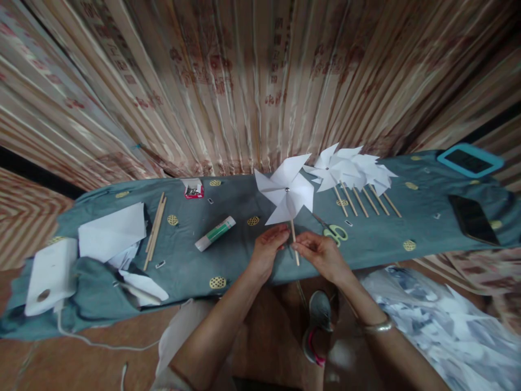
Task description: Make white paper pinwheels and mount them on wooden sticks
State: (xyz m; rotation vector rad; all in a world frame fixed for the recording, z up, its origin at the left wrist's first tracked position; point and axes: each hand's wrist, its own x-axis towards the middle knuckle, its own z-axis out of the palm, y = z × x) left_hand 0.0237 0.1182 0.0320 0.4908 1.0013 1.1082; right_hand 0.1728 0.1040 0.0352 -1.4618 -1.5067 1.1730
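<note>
A white paper pinwheel [300, 193] with a silver pin at its centre stands over the cloth-covered table, on a thin wooden stick [294, 233]. My right hand [319, 254] pinches the lower part of this stick between thumb and fingers. Just left of the stick, my left hand [268, 247] is loosely cupped, its fingertips close to the stick; it holds nothing that I can see. Green-handled scissors [336, 232] lie beyond my right hand. Several finished-looking pinwheels [328, 167] overlap in a row to the right, their sticks pointing toward me.
On the green tablecloth [238, 255] lie a glue stick [215, 233], a red box of pins [194, 190], wooden sticks [155, 231], white paper [112, 231] and a white power bank [52, 277] with a cable. A phone [472, 219] and blue-framed tablet [470, 161] lie right.
</note>
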